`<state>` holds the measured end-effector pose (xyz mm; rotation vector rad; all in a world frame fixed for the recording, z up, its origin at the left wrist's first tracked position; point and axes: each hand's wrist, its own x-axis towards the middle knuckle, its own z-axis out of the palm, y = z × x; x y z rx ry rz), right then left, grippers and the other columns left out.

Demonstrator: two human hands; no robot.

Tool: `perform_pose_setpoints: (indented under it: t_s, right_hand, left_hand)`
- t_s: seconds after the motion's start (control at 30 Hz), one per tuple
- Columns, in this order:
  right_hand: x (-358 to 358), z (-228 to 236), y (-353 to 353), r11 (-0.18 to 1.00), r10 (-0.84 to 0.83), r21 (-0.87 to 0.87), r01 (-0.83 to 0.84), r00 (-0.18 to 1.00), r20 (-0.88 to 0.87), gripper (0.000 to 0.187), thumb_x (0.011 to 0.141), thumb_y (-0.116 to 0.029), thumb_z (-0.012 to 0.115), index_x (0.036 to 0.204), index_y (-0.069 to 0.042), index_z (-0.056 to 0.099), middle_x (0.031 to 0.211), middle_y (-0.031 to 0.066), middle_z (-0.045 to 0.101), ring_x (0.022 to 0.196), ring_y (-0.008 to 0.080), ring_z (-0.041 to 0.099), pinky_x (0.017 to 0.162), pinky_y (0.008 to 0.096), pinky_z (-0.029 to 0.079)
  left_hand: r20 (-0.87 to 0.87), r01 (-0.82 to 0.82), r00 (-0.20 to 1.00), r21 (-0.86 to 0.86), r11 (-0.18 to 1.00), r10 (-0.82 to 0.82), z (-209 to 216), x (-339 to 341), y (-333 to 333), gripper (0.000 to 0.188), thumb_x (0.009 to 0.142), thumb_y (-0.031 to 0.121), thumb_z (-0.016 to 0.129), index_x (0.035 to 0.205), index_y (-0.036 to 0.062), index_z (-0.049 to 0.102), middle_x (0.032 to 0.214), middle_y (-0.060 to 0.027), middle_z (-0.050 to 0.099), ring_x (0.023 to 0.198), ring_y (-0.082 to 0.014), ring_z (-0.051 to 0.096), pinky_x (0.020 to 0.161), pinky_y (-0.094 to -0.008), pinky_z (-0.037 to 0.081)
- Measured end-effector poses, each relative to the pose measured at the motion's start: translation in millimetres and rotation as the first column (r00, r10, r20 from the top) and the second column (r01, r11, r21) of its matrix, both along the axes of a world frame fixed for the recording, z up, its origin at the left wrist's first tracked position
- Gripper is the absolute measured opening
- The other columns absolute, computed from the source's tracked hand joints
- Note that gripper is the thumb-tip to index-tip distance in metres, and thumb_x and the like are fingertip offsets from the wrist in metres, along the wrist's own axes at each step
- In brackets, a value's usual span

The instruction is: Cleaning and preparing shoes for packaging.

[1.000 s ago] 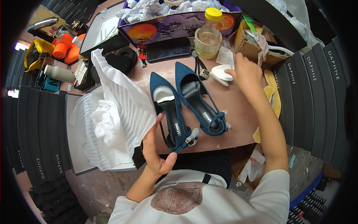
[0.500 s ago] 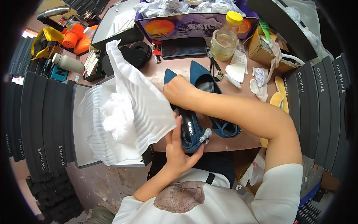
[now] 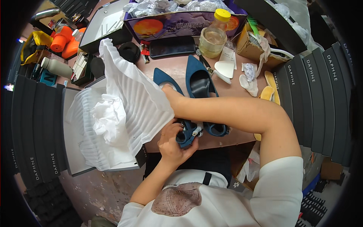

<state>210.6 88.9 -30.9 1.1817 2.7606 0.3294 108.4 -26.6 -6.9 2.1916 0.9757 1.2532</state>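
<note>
Left hand [image 3: 171,145], spread before, now curled round the left shoe's heel [image 3: 185,143] — right hand [image 3: 173,98] at its toe [image 3: 163,76], grip hidden.

Inspector: Camera station?
Colleague: Head-worn fisheye, facing steeply down past the wearer's white short-sleeved fabric shirt [image 3: 227,212] at the lower edge.
Inspector: Range?
Colleague: Close above the flat pinkish-brown tabletop [image 3: 240,136]; long dark-grey cardboard boxes [image 3: 298,109] bow toward both side rims.
</note>
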Motion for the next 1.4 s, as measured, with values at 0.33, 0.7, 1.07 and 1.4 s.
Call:
perform_pose_setpoints:
  t_s: [0.33,0.7,1.07,1.4]
  right_hand:
    - [77,158,-31,0.846,-0.524,0.027,0.533,0.838,-0.151,0.009,0.061,-0.014,0.070,0.070,-0.013,0.071,0.071,0.0069,0.067,0.072,0.0194,0.067,0.057,0.0294,0.049]
    - [47,42,28,1.000,0.017,0.029,-0.010,0.964,-0.266,0.008,0.061,-0.015,0.067,0.061,-0.007,0.065,0.062,0.0107,0.063,0.060,0.0265,0.065,0.051,0.0356,0.048]
    - [150,151,-112,0.687,-0.619,-0.323,0.651,0.293,-0.729,0.067,0.062,-0.038,0.081,0.114,-0.006,0.055,0.099,0.0146,0.063,0.093,0.0270,0.063,0.069,0.0378,0.048]
    - [87,81,-182,0.767,-0.614,-0.488,0.418,0.253,-0.748,0.047,0.067,-0.008,0.075,0.107,-0.003,0.052,0.126,0.0194,0.047,0.105,0.0385,0.056,0.085,0.0391,0.047]
  left_hand:
    - [0.007,0.024,1.000,-0.046,0.999,-0.023,3,-1,1,0.043,0.056,0.006,0.076,0.091,-0.0019,0.051,0.082,-0.0149,0.057,0.082,-0.0365,0.060,0.083,-0.0483,0.051]
    - [0.037,0.099,0.994,-0.026,0.995,-0.098,3,4,7,0.038,0.057,0.007,0.075,0.087,-0.0035,0.053,0.080,-0.0155,0.058,0.084,-0.0378,0.061,0.085,-0.0492,0.049]
    - [0.061,0.053,0.997,-0.184,0.982,-0.043,18,-9,-10,0.062,0.061,0.009,0.077,0.114,-0.0029,0.047,0.119,-0.0247,0.048,0.117,-0.0401,0.046,0.094,-0.0441,0.041]
    - [0.150,0.420,0.890,0.100,0.902,-0.431,27,-7,-73,0.060,0.076,0.017,0.064,0.127,-0.0004,0.039,0.133,-0.0258,0.032,0.124,-0.0449,0.038,0.102,-0.0471,0.036]
